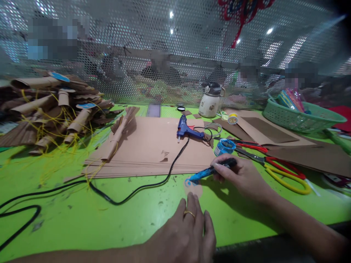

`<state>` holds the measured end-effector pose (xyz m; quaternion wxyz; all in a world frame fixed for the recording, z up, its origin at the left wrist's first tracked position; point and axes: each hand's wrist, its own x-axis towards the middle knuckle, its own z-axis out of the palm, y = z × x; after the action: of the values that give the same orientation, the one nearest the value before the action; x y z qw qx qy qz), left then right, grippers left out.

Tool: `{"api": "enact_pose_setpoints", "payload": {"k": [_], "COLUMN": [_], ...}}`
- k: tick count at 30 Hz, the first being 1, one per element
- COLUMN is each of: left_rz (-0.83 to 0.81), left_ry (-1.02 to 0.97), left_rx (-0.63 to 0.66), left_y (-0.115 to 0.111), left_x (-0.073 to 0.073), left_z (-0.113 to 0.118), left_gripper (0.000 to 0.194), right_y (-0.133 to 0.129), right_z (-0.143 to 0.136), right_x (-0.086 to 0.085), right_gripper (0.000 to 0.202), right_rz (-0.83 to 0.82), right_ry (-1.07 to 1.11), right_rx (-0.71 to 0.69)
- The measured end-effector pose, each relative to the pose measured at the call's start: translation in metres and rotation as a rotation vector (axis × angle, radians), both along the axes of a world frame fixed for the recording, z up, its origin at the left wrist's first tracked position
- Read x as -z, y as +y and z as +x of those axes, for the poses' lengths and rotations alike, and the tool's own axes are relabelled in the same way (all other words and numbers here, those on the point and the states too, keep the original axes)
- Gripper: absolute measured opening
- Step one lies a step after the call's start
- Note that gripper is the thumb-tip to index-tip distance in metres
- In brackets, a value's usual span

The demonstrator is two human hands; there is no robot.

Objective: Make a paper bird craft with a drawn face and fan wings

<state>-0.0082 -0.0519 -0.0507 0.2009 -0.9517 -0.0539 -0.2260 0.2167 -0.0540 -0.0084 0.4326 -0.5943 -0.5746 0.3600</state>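
My right hand (236, 171) grips a thick black paintbrush (204, 173) smeared with blue paint. The brush tip touches a small rounded piece of brown paper (193, 189), which bears curved blue strokes near its top. Below it, my left hand (186, 230), with a ring on one finger, lies palm down and open, its fingertips at the paper's lower edge. Just beyond my right hand stands an uncapped jar of blue paint (225, 147). Bristles cannot be made out under the paint.
A blue glue gun (188, 129) rests on stacked brown paper (148, 146); its black cord (142, 187) crosses the green table. Rolled paper fans (55, 109) are heaped left. Scissors (285, 171) lie right, near a green basket (298, 118). A jug (210, 100) stands before a perforated screen.
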Motion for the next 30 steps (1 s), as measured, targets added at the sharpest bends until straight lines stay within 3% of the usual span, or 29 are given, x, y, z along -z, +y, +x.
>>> {"api": "enact_pose_setpoints", "payload": {"k": [15, 24, 30], "left_rz": [-0.008, 0.007, -0.001], "left_ry": [0.024, 0.016, 0.037], "left_rx": [0.003, 0.0, -0.001], "left_y": [-0.0007, 0.0007, 0.0], "left_x": [-0.001, -0.0016, -0.0017], "left_z": [-0.0012, 0.0006, -0.0001], "left_gripper": [0.045, 0.046, 0.045], "right_y": [-0.0016, -0.0026, -0.0043], "right_z": [0.0019, 0.0026, 0.0029], "right_x": [0.0009, -0.0002, -0.0028], "right_gripper": [0.02, 0.015, 0.013], "right_rz": [0.081, 0.173, 0.151], "right_ry": [-0.057, -0.215, -0.208], "right_rx": [0.042, -0.037, -0.039]}}
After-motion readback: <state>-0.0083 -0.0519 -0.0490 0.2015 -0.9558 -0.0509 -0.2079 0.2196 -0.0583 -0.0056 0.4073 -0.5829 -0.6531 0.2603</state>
